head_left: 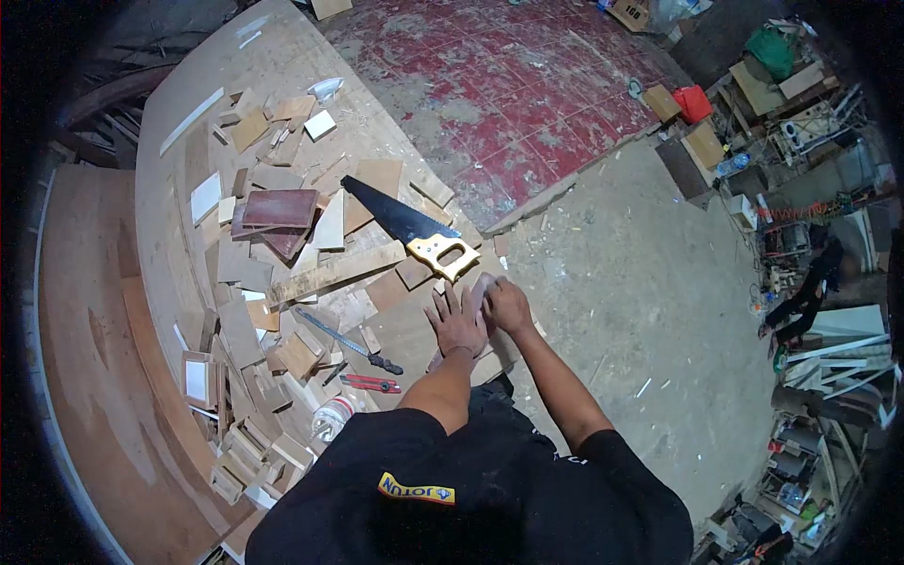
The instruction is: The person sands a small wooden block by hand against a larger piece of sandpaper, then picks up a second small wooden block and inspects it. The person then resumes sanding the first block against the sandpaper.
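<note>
My left hand (457, 322) lies flat, fingers spread, on a brown wooden board (407, 337) at the near edge of the workbench. My right hand (507, 303) is beside it at the board's edge, fingers curled around a small pale piece (483, 286); what that piece is I cannot make out. A handsaw (405, 226) with a black blade and yellow handle lies just beyond both hands. A long wooden ruler (334, 274) lies left of the saw.
Several wood offcuts (273, 217) cover the workbench (179, 235). A file (348, 343), a red utility knife (372, 383) and a plastic bottle (331, 417) lie left of my arm. Red tiled floor (508, 85) and concrete lie to the right; clutter fills the far right.
</note>
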A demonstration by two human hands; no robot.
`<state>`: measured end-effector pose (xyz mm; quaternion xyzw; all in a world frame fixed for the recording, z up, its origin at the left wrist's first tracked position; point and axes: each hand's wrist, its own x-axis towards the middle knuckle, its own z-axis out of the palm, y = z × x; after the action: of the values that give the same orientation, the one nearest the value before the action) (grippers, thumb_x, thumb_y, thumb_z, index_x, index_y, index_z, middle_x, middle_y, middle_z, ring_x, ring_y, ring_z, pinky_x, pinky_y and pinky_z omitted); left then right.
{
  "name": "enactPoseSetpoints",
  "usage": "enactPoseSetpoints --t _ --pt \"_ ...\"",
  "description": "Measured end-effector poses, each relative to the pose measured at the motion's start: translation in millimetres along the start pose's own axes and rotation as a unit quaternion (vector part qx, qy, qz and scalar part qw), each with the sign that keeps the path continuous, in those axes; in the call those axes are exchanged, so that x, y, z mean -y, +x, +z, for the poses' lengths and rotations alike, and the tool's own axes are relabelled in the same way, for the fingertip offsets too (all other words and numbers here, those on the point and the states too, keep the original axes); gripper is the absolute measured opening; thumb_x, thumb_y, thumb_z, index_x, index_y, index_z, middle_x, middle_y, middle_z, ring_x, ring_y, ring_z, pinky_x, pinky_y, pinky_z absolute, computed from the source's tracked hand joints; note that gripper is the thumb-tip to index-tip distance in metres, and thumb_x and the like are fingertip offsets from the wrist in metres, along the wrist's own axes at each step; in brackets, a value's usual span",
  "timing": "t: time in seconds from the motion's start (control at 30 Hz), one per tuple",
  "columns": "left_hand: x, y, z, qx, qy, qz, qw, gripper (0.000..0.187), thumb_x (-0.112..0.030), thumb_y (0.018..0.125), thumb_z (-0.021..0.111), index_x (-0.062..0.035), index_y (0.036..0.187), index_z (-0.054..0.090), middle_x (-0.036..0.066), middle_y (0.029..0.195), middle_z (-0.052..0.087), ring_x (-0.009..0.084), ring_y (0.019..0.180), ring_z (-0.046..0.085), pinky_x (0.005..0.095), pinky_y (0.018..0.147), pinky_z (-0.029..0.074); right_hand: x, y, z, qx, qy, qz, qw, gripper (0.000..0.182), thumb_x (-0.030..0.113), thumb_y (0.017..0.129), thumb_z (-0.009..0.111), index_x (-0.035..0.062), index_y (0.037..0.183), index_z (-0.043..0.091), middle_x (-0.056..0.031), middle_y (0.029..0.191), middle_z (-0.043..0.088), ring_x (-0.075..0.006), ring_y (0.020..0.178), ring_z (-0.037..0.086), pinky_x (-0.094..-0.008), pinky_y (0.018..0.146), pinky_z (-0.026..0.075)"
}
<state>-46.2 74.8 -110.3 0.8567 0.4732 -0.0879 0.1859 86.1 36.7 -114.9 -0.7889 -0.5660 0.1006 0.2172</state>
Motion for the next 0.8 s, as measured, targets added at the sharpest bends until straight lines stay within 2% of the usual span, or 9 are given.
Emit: enactPoseSetpoints --t 0.13,0.27,0.4,0.53,0.6,0.63,0.7,0.73,0.8 --pt "-3.8 -1.8 -13.0 0.029 0.004 -0.010 1.000 0.068 -0.037 0.093 0.045 -0.0204 0.154 0.020 0.016 0.161 0.003 0.0434 0.147 0.003 0.0636 0.114 0.004 -0.2 24.8 15.4 -0.051 -0.017 -0.069 0.996 0.017 0.013 0.078 0.063 0.0011 0.090 0.064 -0.0187 0.088 0.059 -0.0373 0.080 0.060 -0.0461 0.069 0.050" --pt "-2.2 -0.5 -13.5 0.032 -0.004 -0.002 0.999 0.068 -0.035 0.093 0.046 -0.0202 0.154 0.020 0.016 0.161 0.003 0.0436 0.147 0.002 0.0637 0.114 0.005 2.0 10.2 20.0 -0.042 -0.025 -0.022 0.999 0.015 0.015 0.078 0.064 0.0042 0.089 0.064 -0.0155 0.090 0.059 -0.0361 0.079 0.060 -0.0456 0.067 0.050" --pt "1.8 0.6 2.0 0.010 0.003 0.004 1.000 0.067 -0.035 0.094 0.045 -0.0200 0.154 0.020 0.015 0.161 0.003 0.0433 0.147 0.003 0.0634 0.115 0.005 1.2 -22.6 12.7 -0.060 -0.025 -0.032 0.997 0.015 0.016 0.075 0.068 0.0063 0.085 0.065 -0.0143 0.088 0.058 -0.0344 0.078 0.060 -0.0443 0.067 0.051" --pt "2.9 -1.3 0.4 0.005 -0.003 0.012 1.000 0.065 -0.036 0.095 0.044 -0.0182 0.154 0.021 0.018 0.160 0.005 0.0447 0.146 0.002 0.0651 0.113 0.007 4.8 -45.4 5.8 0.010 -0.019 0.021 1.000 0.015 0.019 0.073 0.070 0.0068 0.080 0.063 -0.0148 0.088 0.058 -0.0328 0.079 0.062 -0.0440 0.068 0.052" --pt "3.4 0.9 3.8 0.006 0.000 0.009 1.000 0.065 -0.036 0.095 0.045 -0.0209 0.154 0.021 0.014 0.161 0.004 0.0426 0.147 0.004 0.0636 0.115 0.005 6.2 -38.9 2.2 0.074 -0.028 0.052 0.996 0.016 0.018 0.073 0.069 0.0056 0.082 0.062 -0.0163 0.092 0.059 -0.0351 0.081 0.062 -0.0449 0.070 0.052" --pt "3.9 0.5 7.2 0.007 0.001 0.009 1.000 0.065 -0.036 0.095 0.045 -0.0209 0.154 0.021 0.014 0.161 0.004 0.0426 0.147 0.004 0.0636 0.115 0.005 6.2 -34.1 1.3 0.074 -0.028 0.053 0.995 0.016 0.018 0.073 0.069 0.0056 0.082 0.062 -0.0163 0.092 0.059 -0.0351 0.081 0.062 -0.0449 0.070 0.052" --pt "4.3 2.0 11.3 -0.024 -0.002 0.011 1.000 0.066 -0.036 0.094 0.046 -0.0213 0.154 0.022 0.014 0.161 0.005 0.0428 0.146 0.005 0.0641 0.114 0.006 4.6 -17.4 0.4 0.011 -0.028 0.005 1.000 0.019 0.015 0.074 0.068 0.0038 0.088 0.063 -0.0177 0.093 0.060 -0.0374 0.082 0.061 -0.0450 0.073 0.052" --pt "4.0 2.2 9.4 -0.024 0.000 0.010 1.000 0.066 -0.036 0.094 0.046 -0.0213 0.154 0.022 0.014 0.161 0.005 0.0428 0.146 0.005 0.0641 0.114 0.006 3.8 -6.5 2.2 0.010 -0.026 0.005 1.000 0.019 0.015 0.074 0.068 0.0038 0.088 0.063 -0.0177 0.093 0.060 -0.0374 0.082 0.061 -0.0450 0.073 0.052" --pt "2.1 2.1 5.7 -0.006 0.006 0.005 1.000 0.066 -0.036 0.093 0.047 -0.0212 0.153 0.023 0.014 0.161 0.007 0.0431 0.146 0.006 0.0645 0.114 0.006 3.4 13.9 8.2 -0.094 0.027 -0.059 0.993 0.016 0.012 0.080 0.060 0.0022 0.092 0.061 -0.0182 0.090 0.059 -0.0377 0.081 0.061 -0.0465 0.070 0.051"
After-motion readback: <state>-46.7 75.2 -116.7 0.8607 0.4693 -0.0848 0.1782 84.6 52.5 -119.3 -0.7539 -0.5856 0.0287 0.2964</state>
